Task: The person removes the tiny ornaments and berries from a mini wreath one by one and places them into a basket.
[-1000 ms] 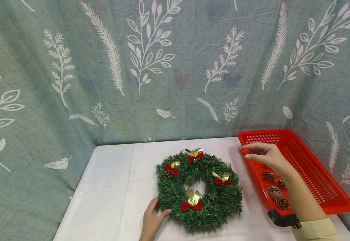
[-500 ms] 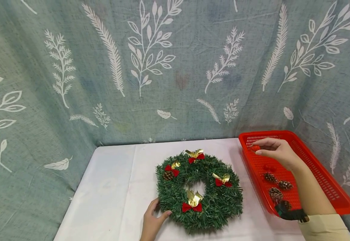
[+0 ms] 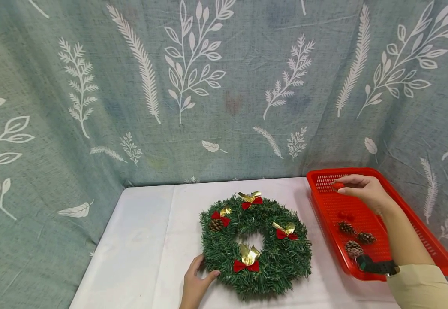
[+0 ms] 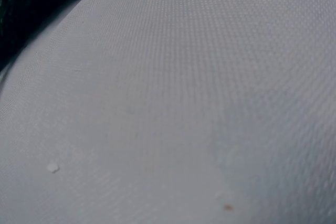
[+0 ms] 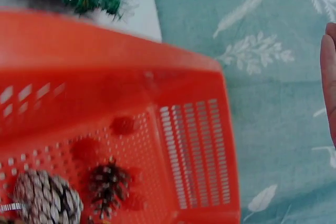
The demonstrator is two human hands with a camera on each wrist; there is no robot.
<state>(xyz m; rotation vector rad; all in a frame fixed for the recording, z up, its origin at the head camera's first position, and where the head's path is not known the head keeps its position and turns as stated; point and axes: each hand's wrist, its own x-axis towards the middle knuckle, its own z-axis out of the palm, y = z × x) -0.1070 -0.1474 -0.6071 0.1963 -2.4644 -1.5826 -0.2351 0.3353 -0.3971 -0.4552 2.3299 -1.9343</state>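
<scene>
A green wreath lies on the white-covered table. On it are several red bows with gold ribbon, and a pine cone at its upper left. My left hand holds the wreath's lower left edge between thumb and fingers. Over the far part of a red plastic basket, my right hand pinches a small red ball between thumb and fingertips. In the right wrist view only part of that hand's fingers shows; the ball is out of sight there.
Several pine cones lie in the basket, beside small round red pieces. A patterned green curtain stands behind the table and along both sides. A dark band with a camera is on my right wrist.
My right hand has moved right with the red ball, from the basket's left rim to above its inside. The left hand and the wreath have stayed put.
</scene>
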